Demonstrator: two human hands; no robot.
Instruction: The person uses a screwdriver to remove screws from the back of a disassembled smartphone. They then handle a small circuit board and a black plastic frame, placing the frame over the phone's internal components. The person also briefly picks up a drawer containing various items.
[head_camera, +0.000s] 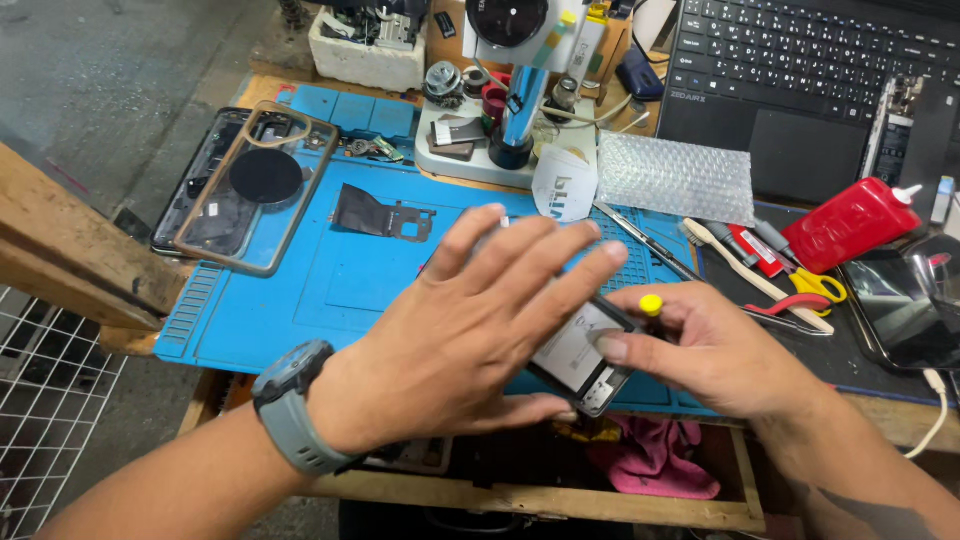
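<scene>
My left hand (470, 320), with a grey watch on its wrist, lies flat with fingers spread over an opened phone (580, 355) at the front edge of the blue work mat (300, 290). My right hand (700, 345) grips the phone's right end, thumb on its pale inner battery, and pinches a small tool with a yellow cap (651, 303). Most of the phone is hidden under my left hand.
A phone case (250, 190) and a dark flex part (380, 215) lie on the mat. Behind stand a microscope base (510, 140), bubble wrap (675, 178) and a laptop (800, 80). A red bottle (850, 222), scissors (815, 290), tweezers and another phone (905, 310) sit right. An open drawer holds a pink cloth (655, 460).
</scene>
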